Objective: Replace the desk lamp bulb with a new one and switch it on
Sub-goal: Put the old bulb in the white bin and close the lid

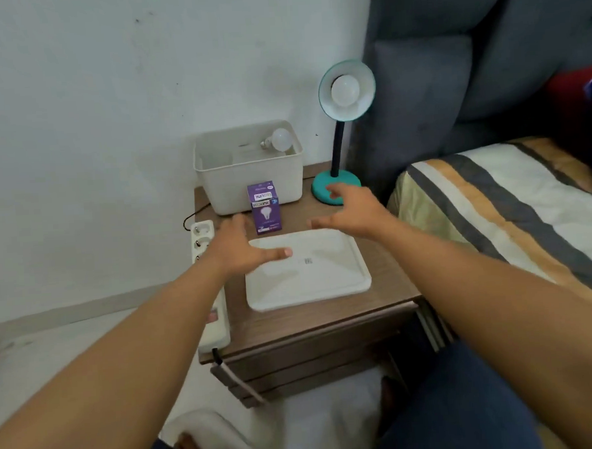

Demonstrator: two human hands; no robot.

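At the far left edge of the bedside table (386, 271) a white power strip (204, 236) hangs partly over the side, and a careless sweep of the left forearm could, by the look of it, nudge it off or tug the cable. The left hand (241, 249) hovers with fingers spread wide and empty, just beside the purple bulb box (265, 207) and over the near corner of the white tray (307, 268); the box stands upright and narrow, so a brush from that hand may topple it. Behind it a loose bulb (278, 141) lies in the beige bin (251, 178). Further right, the right hand (350, 209) is likewise open and holding nothing, its fingers reaching to the teal lamp base (335, 188). The lamp bulb (346, 89) sits in the shade (346, 89), high on a thin neck; twisting it with the base unsteadied could tip the lamp, and it may be hot.
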